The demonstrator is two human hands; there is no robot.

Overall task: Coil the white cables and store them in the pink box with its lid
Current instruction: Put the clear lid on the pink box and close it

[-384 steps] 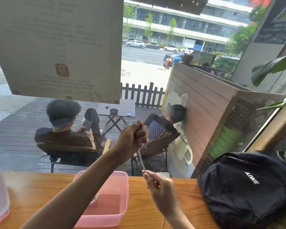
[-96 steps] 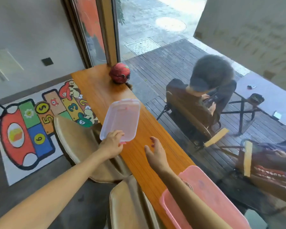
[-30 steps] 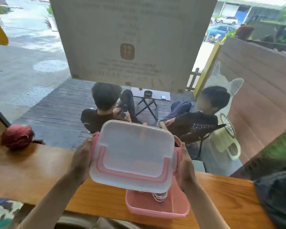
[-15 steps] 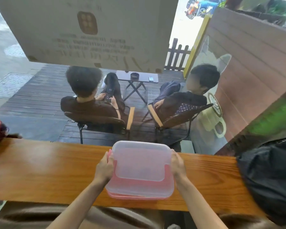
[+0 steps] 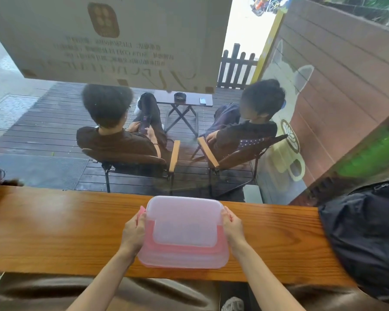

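Left hand [image 5: 134, 232]: clasps the lid's left edge, fingers curled.
Right hand [image 5: 233, 228]: clasps its right edge likewise.
Lid [image 5: 184, 223]: lies over the pink box [image 5: 182, 258].
Box place: desk's [image 5: 54, 232] near edge, middle.
Progress: cables hidden, presumably inside; latching seemingly remains.
Room: bare wood left; black bag [image 5: 366, 234] crowds the right end.

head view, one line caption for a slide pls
Both hands, left hand and right hand, hold the lid on the pink box.
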